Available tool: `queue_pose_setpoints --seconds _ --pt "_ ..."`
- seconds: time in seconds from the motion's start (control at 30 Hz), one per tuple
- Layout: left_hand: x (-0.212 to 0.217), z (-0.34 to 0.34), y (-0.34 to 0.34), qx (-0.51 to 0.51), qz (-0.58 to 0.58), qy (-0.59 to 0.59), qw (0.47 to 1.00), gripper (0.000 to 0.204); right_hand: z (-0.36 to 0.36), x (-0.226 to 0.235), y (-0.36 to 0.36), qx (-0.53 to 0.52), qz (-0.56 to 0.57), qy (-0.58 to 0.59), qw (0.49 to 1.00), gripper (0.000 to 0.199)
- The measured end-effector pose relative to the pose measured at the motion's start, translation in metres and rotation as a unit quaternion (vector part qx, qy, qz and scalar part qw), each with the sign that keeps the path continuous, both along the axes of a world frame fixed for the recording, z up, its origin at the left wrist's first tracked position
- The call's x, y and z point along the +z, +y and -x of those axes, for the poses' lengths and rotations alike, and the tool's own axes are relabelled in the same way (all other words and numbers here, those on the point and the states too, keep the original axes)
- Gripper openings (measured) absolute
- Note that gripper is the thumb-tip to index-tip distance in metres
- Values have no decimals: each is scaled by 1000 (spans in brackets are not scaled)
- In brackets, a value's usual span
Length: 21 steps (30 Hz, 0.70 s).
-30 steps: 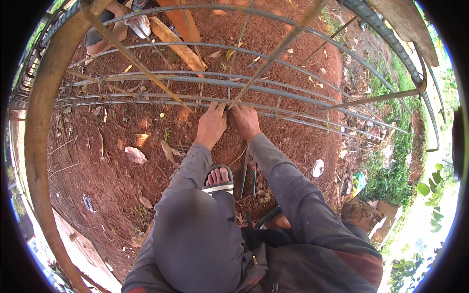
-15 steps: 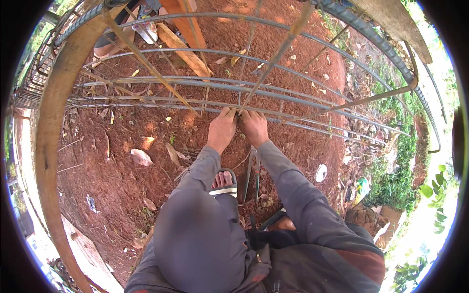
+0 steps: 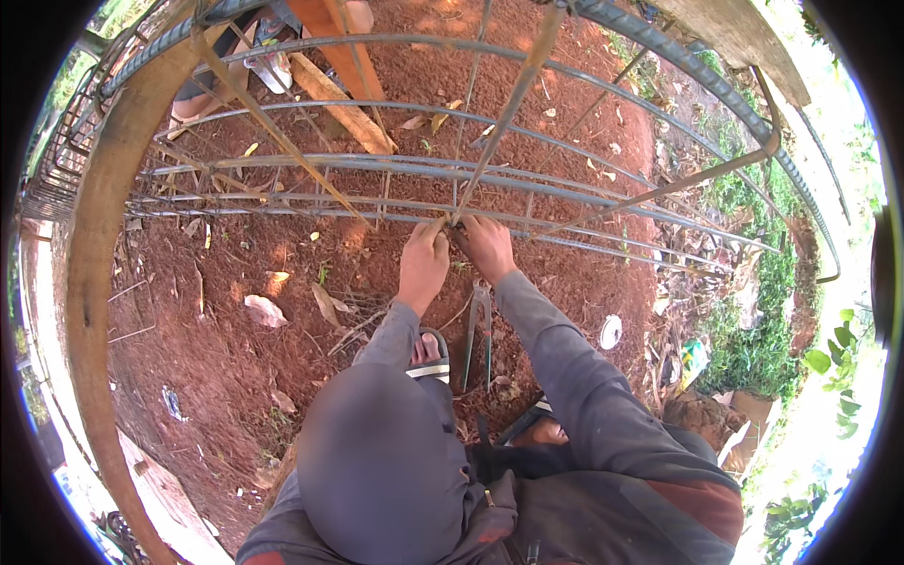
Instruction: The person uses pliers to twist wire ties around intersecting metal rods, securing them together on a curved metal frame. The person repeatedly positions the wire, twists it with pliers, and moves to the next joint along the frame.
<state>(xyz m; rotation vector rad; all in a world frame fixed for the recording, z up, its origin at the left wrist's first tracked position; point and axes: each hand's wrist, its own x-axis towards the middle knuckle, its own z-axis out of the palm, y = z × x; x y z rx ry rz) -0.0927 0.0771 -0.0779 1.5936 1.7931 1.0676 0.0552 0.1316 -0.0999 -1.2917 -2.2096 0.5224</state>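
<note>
Both hands meet at a crossing on the near, low side of a steel rebar cage (image 3: 565, 195), where a rusty cross rod comes down to the long bars. My left hand (image 3: 424, 266) has its fingers pinched together at this joint. Right beside it, my right hand (image 3: 487, 248) bends its closed fingers over the same spot. Whatever small thing lies between the fingertips is hidden. Below my right wrist is a pair of pincers (image 3: 476, 339) with long greenish handles; I cannot tell whether it hangs or lies on the soil.
A wooden post (image 3: 94, 273) stands at the left, with another timber (image 3: 744, 42) at top right. Beyond the cage are an orange-brown plank (image 3: 339, 56) and a seated person's leg (image 3: 202, 99). Red soil (image 3: 226, 348) bears leaves, litter and a white round lid (image 3: 611, 331).
The view has shifted slightly, so the cage and ground sit a little further left. My hands stay at the same joint; the left has drawn slightly lower, its fingers still pinched.
</note>
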Motion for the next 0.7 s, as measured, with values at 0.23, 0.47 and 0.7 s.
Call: queue_pose_setpoints --seconds 0.23,0.47,0.7 --pt "5 10 -61 150 257 -578 760 40 1 21 3 -48 137 -26 989 35" --pt "-28 -6 -51 121 270 -599 744 37 2 24 9 -48 181 4 982 40" --pt "-31 -25 -35 152 238 -644 711 37 1 26 11 -52 185 18 981 48"
